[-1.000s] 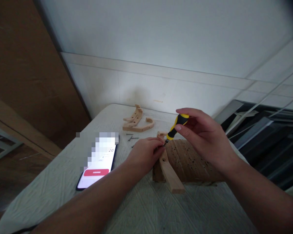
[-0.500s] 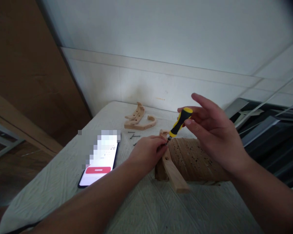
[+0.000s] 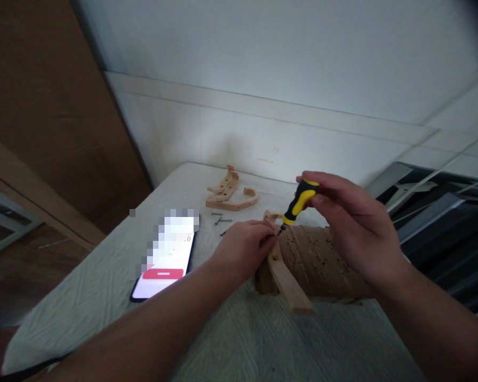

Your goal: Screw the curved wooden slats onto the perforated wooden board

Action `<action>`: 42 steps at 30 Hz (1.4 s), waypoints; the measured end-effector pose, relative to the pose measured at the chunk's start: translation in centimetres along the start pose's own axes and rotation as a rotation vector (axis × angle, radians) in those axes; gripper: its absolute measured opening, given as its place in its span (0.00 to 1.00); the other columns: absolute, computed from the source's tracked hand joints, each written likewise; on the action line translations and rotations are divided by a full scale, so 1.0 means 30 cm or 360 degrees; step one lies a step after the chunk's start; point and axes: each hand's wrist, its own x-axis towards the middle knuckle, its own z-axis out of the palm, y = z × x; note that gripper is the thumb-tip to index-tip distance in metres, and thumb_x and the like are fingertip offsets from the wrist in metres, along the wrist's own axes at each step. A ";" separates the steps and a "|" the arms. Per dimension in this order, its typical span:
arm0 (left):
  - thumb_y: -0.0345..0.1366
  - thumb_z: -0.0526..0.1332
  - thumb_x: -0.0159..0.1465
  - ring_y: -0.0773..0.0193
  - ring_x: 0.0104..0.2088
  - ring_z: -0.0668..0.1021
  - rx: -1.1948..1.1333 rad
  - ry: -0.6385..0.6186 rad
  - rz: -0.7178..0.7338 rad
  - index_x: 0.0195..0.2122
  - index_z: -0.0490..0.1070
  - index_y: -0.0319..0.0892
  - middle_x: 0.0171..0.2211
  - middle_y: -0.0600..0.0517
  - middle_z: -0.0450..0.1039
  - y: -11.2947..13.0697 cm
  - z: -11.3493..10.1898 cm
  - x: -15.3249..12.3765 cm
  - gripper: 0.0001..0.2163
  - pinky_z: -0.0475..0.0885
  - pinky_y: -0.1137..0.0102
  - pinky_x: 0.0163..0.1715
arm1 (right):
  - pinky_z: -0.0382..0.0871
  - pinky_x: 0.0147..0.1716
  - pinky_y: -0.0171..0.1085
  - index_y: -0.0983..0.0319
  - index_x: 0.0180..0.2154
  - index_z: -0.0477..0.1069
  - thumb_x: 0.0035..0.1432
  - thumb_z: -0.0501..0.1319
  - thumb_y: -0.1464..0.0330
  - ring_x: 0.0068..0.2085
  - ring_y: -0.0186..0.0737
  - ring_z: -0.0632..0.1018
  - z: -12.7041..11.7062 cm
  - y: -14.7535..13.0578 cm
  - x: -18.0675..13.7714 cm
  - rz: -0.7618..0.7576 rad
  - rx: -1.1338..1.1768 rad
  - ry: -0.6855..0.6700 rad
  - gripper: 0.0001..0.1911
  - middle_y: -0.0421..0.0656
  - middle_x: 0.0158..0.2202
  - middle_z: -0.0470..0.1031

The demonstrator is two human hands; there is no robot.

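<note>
My right hand (image 3: 352, 220) grips the handle end of a yellow-and-black screwdriver (image 3: 300, 200), which slants down to the left. The screwdriver's tip meets the fingertips of my left hand (image 3: 245, 244). Those fingers are pinched at a wooden hook (image 3: 289, 286) and hide what lies between them. Beneath the hook is a brown, hole-dotted log (image 3: 314, 260) lying on its side. The hook lies across the log's left end, its straight arm pointing toward me, with one dark hole showing.
Several more wooden hooks (image 3: 233, 201) lie farther back on the cloth-covered table (image 3: 103, 286). Loose screws (image 3: 223, 220) are left of the log. A lit phone (image 3: 163, 265) lies beside my left forearm. Dark panels (image 3: 442, 233) lean at the right, and a white wall (image 3: 263, 127) stands behind.
My right hand's raised fingers have closed around the screwdriver handle. The left hand stays pinched at the hook. The whole view has shifted slightly.
</note>
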 end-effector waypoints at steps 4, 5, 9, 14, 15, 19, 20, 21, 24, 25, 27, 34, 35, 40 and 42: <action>0.31 0.58 0.63 0.62 0.41 0.79 0.0016 -0.0020 -0.0012 0.36 0.77 0.41 0.40 0.49 0.79 0.005 -0.003 0.000 0.07 0.72 0.67 0.45 | 0.75 0.44 0.42 0.51 0.47 0.71 0.58 0.62 0.69 0.45 0.41 0.76 0.015 -0.002 0.002 -0.0024 0.0097 0.0050 0.15 0.42 0.47 0.73; 0.31 0.58 0.63 0.62 0.40 0.79 0.0025 -0.0026 -0.0023 0.36 0.77 0.41 0.39 0.49 0.79 0.007 -0.004 0.000 0.07 0.73 0.67 0.44 | 0.76 0.42 0.41 0.51 0.47 0.70 0.57 0.63 0.69 0.43 0.40 0.76 0.020 0.000 0.003 -0.0023 0.0137 0.0070 0.15 0.41 0.46 0.73; 0.31 0.58 0.63 0.62 0.40 0.79 0.0018 -0.0023 -0.0021 0.38 0.77 0.41 0.39 0.49 0.79 0.010 -0.005 -0.002 0.07 0.73 0.68 0.42 | 0.77 0.36 0.39 0.52 0.45 0.68 0.57 0.63 0.69 0.39 0.38 0.77 0.031 0.009 0.008 -0.0005 0.0198 0.0100 0.14 0.41 0.42 0.73; 0.31 0.58 0.64 0.62 0.41 0.79 -0.0022 -0.0014 0.0037 0.36 0.77 0.41 0.41 0.49 0.79 0.005 -0.005 -0.001 0.07 0.72 0.67 0.45 | 0.76 0.37 0.40 0.52 0.45 0.65 0.56 0.63 0.69 0.40 0.39 0.77 0.042 0.007 0.005 0.0063 0.0300 0.0110 0.16 0.41 0.41 0.72; 0.31 0.58 0.64 0.62 0.41 0.79 -0.0019 -0.0013 0.0029 0.35 0.77 0.42 0.41 0.50 0.80 0.004 -0.006 0.001 0.07 0.73 0.67 0.45 | 0.76 0.37 0.40 0.51 0.46 0.64 0.55 0.64 0.69 0.40 0.39 0.77 0.045 0.008 0.004 0.0080 0.0334 0.0108 0.17 0.41 0.41 0.71; 0.31 0.58 0.63 0.62 0.41 0.80 -0.0008 -0.0033 0.0027 0.35 0.78 0.43 0.41 0.50 0.80 0.003 -0.013 0.010 0.08 0.73 0.66 0.45 | 0.75 0.39 0.40 0.52 0.48 0.60 0.53 0.65 0.69 0.37 0.37 0.76 0.057 0.021 0.004 0.0183 0.0429 0.0014 0.22 0.39 0.37 0.71; 0.31 0.58 0.63 0.62 0.41 0.79 -0.0006 -0.0036 0.0047 0.35 0.78 0.43 0.41 0.50 0.80 0.003 -0.014 0.011 0.08 0.73 0.66 0.45 | 0.75 0.39 0.40 0.53 0.47 0.60 0.53 0.64 0.69 0.37 0.37 0.76 0.059 0.024 0.004 0.0197 0.0436 -0.0011 0.21 0.38 0.36 0.71; 0.31 0.58 0.63 0.62 0.41 0.79 0.0003 -0.0041 0.0073 0.36 0.78 0.42 0.41 0.50 0.80 0.002 -0.016 0.011 0.08 0.73 0.66 0.45 | 0.75 0.39 0.40 0.53 0.46 0.61 0.53 0.64 0.69 0.37 0.37 0.76 0.061 0.027 0.003 0.0204 0.0438 -0.0021 0.19 0.38 0.35 0.71; 0.32 0.60 0.62 0.61 0.41 0.78 0.0051 -0.0011 0.0141 0.37 0.77 0.41 0.41 0.49 0.79 -0.002 -0.017 0.006 0.07 0.72 0.64 0.46 | 0.75 0.37 0.38 0.55 0.41 0.61 0.54 0.63 0.70 0.36 0.35 0.75 0.063 0.032 0.000 0.0203 0.0454 0.0009 0.15 0.37 0.34 0.70; 0.33 0.60 0.61 0.60 0.41 0.78 0.0063 0.0009 0.0144 0.37 0.77 0.41 0.41 0.48 0.79 -0.003 -0.015 0.004 0.07 0.72 0.63 0.46 | 0.75 0.36 0.37 0.55 0.41 0.60 0.54 0.63 0.70 0.35 0.35 0.75 0.063 0.033 -0.002 0.0198 0.0470 0.0020 0.15 0.37 0.34 0.70; 0.33 0.61 0.61 0.60 0.43 0.77 0.0062 0.0050 0.0127 0.38 0.76 0.40 0.41 0.47 0.79 -0.005 -0.010 -0.001 0.07 0.72 0.63 0.47 | 0.75 0.36 0.37 0.54 0.42 0.59 0.55 0.63 0.70 0.35 0.34 0.75 0.063 0.037 -0.007 0.0178 0.0509 0.0016 0.15 0.37 0.35 0.69; 0.35 0.61 0.61 0.60 0.44 0.77 0.0035 0.0093 0.0097 0.39 0.75 0.41 0.43 0.47 0.78 -0.007 0.003 -0.007 0.07 0.71 0.62 0.48 | 0.74 0.39 0.41 0.53 0.45 0.53 0.61 0.58 0.66 0.37 0.35 0.78 0.076 0.080 -0.019 0.0168 0.0640 -0.0056 0.15 0.37 0.35 0.72; 0.35 0.61 0.61 0.60 0.45 0.77 0.0034 0.0089 0.0092 0.39 0.75 0.41 0.43 0.47 0.77 -0.006 0.002 -0.008 0.07 0.71 0.62 0.48 | 0.74 0.39 0.41 0.53 0.44 0.53 0.61 0.58 0.65 0.37 0.35 0.77 0.080 0.087 -0.020 0.0185 0.0635 -0.0005 0.13 0.36 0.34 0.72; 0.34 0.63 0.60 0.59 0.45 0.76 0.0054 0.0078 0.0062 0.40 0.75 0.40 0.43 0.47 0.77 -0.001 0.001 -0.012 0.08 0.71 0.62 0.49 | 0.72 0.41 0.40 0.56 0.38 0.56 0.62 0.56 0.63 0.39 0.35 0.75 0.096 0.094 -0.028 0.0264 0.0527 0.0164 0.08 0.40 0.37 0.75; 0.35 0.63 0.59 0.59 0.45 0.76 0.0059 0.0072 0.0036 0.41 0.75 0.40 0.44 0.47 0.77 0.000 0.002 -0.011 0.09 0.70 0.62 0.49 | 0.72 0.39 0.39 0.56 0.39 0.58 0.62 0.57 0.63 0.38 0.35 0.75 0.097 0.083 -0.031 0.0277 0.0538 0.0162 0.07 0.41 0.37 0.75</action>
